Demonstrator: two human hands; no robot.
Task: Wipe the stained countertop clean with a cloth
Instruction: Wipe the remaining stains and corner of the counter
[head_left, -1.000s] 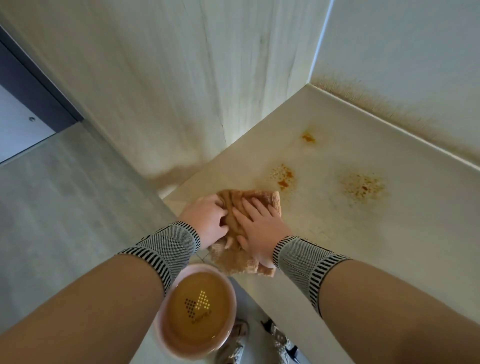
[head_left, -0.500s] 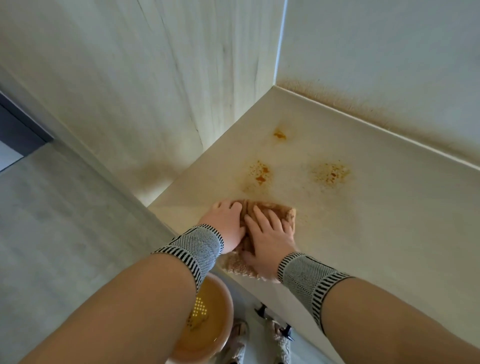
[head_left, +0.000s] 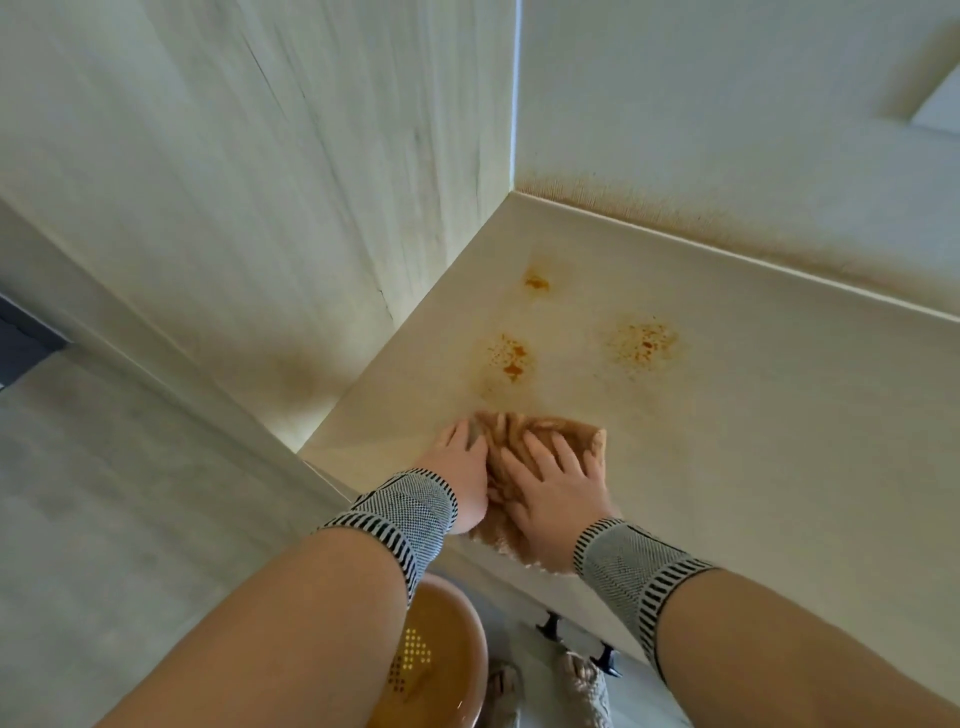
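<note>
Three orange stains (head_left: 511, 358) beyond cloth (head_left: 522, 441); basin (head_left: 447, 670) below countertop (head_left: 753, 467).

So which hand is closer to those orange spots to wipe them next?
Probably the right hand. It lies flat on the brown cloth, below the orange stains. The left hand sits nearer the countertop edge.

I've slid both hands, left hand (head_left: 457, 480) and right hand (head_left: 558, 486), with the brown cloth (head_left: 545, 441) farther onto the worktop (head_left: 753, 467), nearer the orange stains (head_left: 511, 358), less cloth overhanging the edge
</note>
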